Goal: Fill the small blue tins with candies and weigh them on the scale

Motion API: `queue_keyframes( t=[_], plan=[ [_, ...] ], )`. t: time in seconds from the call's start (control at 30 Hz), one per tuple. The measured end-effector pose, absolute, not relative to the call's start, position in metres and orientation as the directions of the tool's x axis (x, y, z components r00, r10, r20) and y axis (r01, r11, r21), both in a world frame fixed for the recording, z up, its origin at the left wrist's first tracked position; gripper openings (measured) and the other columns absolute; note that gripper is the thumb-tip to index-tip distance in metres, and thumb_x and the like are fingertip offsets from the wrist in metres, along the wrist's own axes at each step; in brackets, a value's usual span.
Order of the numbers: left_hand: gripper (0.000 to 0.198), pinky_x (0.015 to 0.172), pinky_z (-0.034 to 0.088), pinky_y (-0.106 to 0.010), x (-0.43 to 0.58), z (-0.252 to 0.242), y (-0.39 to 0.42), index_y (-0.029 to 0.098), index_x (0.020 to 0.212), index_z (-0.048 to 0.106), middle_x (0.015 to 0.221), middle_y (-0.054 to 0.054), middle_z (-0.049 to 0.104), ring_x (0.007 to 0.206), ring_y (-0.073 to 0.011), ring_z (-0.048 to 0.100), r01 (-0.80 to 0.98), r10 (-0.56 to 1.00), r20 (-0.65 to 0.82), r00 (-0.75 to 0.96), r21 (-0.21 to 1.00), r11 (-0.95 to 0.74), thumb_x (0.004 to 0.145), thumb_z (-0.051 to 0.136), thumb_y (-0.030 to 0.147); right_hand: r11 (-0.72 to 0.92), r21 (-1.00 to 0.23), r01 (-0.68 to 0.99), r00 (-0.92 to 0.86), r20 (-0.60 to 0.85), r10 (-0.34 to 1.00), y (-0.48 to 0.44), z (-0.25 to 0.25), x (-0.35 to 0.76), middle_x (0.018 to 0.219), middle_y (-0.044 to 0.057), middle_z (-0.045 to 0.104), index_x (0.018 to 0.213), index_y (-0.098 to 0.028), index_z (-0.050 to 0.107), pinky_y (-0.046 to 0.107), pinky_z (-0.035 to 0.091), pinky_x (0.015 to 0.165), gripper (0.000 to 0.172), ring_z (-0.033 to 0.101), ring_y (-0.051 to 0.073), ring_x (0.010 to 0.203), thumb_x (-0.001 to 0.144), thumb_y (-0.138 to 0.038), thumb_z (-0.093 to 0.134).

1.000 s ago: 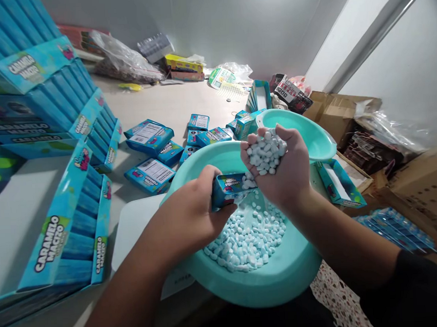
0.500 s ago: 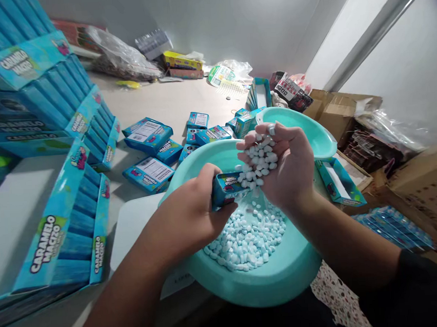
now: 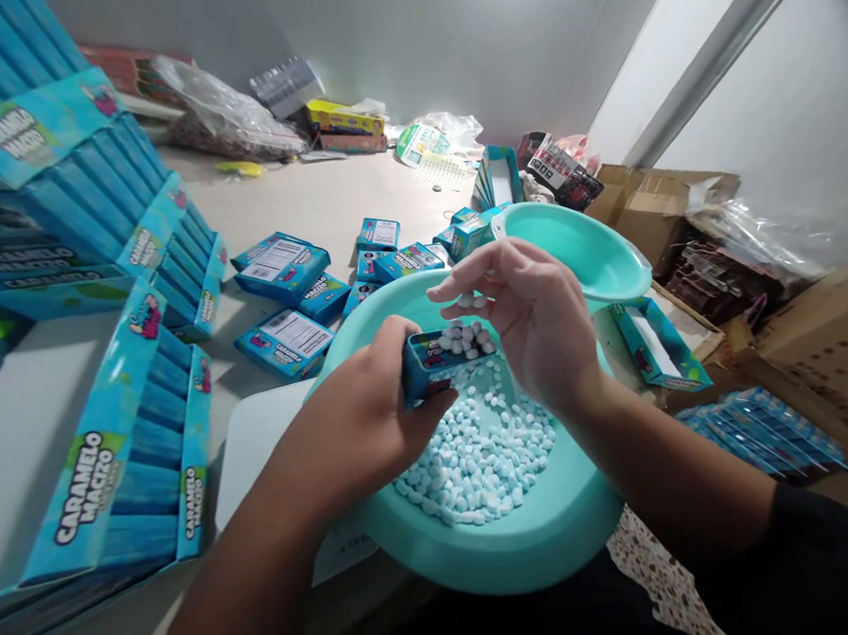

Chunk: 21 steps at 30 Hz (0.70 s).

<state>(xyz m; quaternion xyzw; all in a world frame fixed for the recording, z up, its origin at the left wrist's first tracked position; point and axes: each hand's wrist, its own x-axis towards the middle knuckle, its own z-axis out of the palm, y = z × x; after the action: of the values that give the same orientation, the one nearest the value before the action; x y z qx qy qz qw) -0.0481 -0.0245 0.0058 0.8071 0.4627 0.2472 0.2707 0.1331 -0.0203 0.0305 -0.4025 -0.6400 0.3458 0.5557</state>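
Note:
My left hand (image 3: 364, 411) grips a small blue candy box (image 3: 425, 380), its open top turned toward my right hand. White candies (image 3: 470, 338) are heaped at the box's mouth, some over its edge. Just above them, my right hand (image 3: 549, 335) is tilted with curled fingers, and a few candies (image 3: 472, 300) still rest against the fingers. Both hands are over a turquoise bowl (image 3: 508, 555), where many loose pale candies (image 3: 478, 471) lie. The inside of the box is partly hidden by the candies at its mouth.
Stacked blue display cartons (image 3: 83, 468) rise on the left. Several closed candy boxes (image 3: 287, 342) lie behind the bowl. A second turquoise bowl (image 3: 576, 238) stands at the back right, near a blue tray (image 3: 658, 343) and cardboard boxes (image 3: 802, 354). A plastic bag (image 3: 225, 115) sits far back.
My right hand has tipped over from palm up, and most of its candies have left it. Candies now sit at the mouth of the box, which my left hand still holds.

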Motion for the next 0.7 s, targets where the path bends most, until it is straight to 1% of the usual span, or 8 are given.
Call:
queue_keyframes(
  t=[0.07, 0.13, 0.2, 0.27, 0.37, 0.5, 0.6, 0.7],
  plan=[
    [0.038, 0.058, 0.043, -0.03, -0.048, 0.007, -0.025, 0.026, 0.11, 0.049, 0.092, -0.001, 0.068, 0.078, -0.0232, 0.066, 0.605, 0.889, 0.159, 0.429, 0.68, -0.414, 0.085, 0.065, 0.049, 0.524, -0.819, 0.235, -0.136, 0.506, 0.852, -0.021, 0.033, 0.135, 0.097, 0.005, 0.07, 0.095, -0.021, 0.067, 0.033, 0.056, 0.085, 0.028, 0.067, 0.017, 0.095, 0.098, -0.04, 0.047],
    [0.037, 0.058, 0.043, -0.03, -0.047, 0.008, -0.025, 0.026, 0.109, 0.049, 0.092, -0.001, 0.067, 0.078, -0.023, 0.066, 0.604, 0.904, 0.166, 0.394, 0.694, -0.391, 0.085, 0.066, 0.048, 0.634, -0.686, 0.357, -0.301, 0.558, 0.774, -0.021, 0.034, 0.139, 0.099, 0.004, 0.071, 0.094, -0.021, 0.07, 0.032, 0.054, 0.088, 0.017, 0.066, 0.015, 0.095, 0.096, -0.03, 0.056],
    [0.038, 0.059, 0.044, -0.03, -0.047, 0.01, -0.026, 0.026, 0.11, 0.049, 0.092, -0.001, 0.067, 0.079, -0.0233, 0.066, 0.617, 0.924, 0.168, 0.343, 0.701, -0.356, 0.084, 0.067, 0.048, 0.71, -0.551, 0.439, -0.441, 0.556, 0.705, -0.019, 0.034, 0.145, 0.105, 0.004, 0.072, 0.097, -0.021, 0.072, 0.032, 0.054, 0.091, 0.015, 0.066, 0.015, 0.099, 0.096, -0.026, 0.058],
    [0.042, 0.06, 0.044, -0.031, -0.047, 0.011, -0.026, 0.026, 0.113, 0.049, 0.093, -0.001, 0.067, 0.08, -0.0239, 0.066, 0.636, 0.94, 0.162, 0.299, 0.701, -0.323, 0.083, 0.068, 0.049, 0.73, -0.486, 0.48, -0.467, 0.563, 0.682, -0.016, 0.032, 0.152, 0.107, 0.005, 0.073, 0.097, -0.021, 0.074, 0.033, 0.054, 0.091, 0.015, 0.066, 0.016, 0.1, 0.097, -0.026, 0.059],
    [0.041, 0.062, 0.045, -0.032, -0.047, 0.01, -0.025, 0.026, 0.112, 0.049, 0.094, -0.002, 0.067, 0.082, -0.0237, 0.066, 0.651, 0.945, 0.157, 0.289, 0.692, -0.313, 0.083, 0.068, 0.049, 0.715, -0.481, 0.507, -0.408, 0.597, 0.691, -0.012, 0.029, 0.16, 0.102, 0.004, 0.074, 0.09, -0.02, 0.075, 0.032, 0.055, 0.088, 0.014, 0.068, 0.015, 0.095, 0.094, -0.025, 0.063],
    [0.04, 0.063, 0.046, -0.033, -0.046, 0.009, -0.025, 0.026, 0.113, 0.048, 0.093, -0.001, 0.066, 0.082, -0.0229, 0.066, 0.654, 0.939, 0.15, 0.309, 0.684, -0.325, 0.085, 0.067, 0.048, 0.677, -0.503, 0.537, -0.366, 0.584, 0.725, -0.009, 0.026, 0.161, 0.097, 0.002, 0.075, 0.084, -0.02, 0.075, 0.029, 0.056, 0.082, 0.014, 0.068, 0.013, 0.088, 0.09, -0.018, 0.063],
    [0.041, 0.063, 0.046, -0.033, -0.046, 0.008, -0.024, 0.026, 0.113, 0.048, 0.092, -0.001, 0.066, 0.08, -0.023, 0.066, 0.655, 0.94, 0.154, 0.305, 0.683, -0.324, 0.085, 0.066, 0.048, 0.627, -0.518, 0.583, -0.293, 0.586, 0.756, -0.01, 0.026, 0.158, 0.094, 0.001, 0.077, 0.086, -0.021, 0.077, 0.029, 0.057, 0.08, 0.012, 0.07, 0.014, 0.086, 0.088, -0.017, 0.065],
    [0.042, 0.064, 0.046, -0.034, -0.045, 0.009, -0.024, 0.026, 0.114, 0.048, 0.095, -0.002, 0.067, 0.084, -0.0246, 0.066, 0.66, 0.942, 0.164, 0.292, 0.678, -0.323, 0.084, 0.067, 0.048, 0.574, -0.526, 0.627, -0.231, 0.578, 0.783, -0.012, 0.026, 0.156, 0.093, 0.0, 0.078, 0.091, -0.022, 0.077, 0.032, 0.058, 0.083, 0.009, 0.072, 0.016, 0.087, 0.086, -0.02, 0.07]
  ],
)
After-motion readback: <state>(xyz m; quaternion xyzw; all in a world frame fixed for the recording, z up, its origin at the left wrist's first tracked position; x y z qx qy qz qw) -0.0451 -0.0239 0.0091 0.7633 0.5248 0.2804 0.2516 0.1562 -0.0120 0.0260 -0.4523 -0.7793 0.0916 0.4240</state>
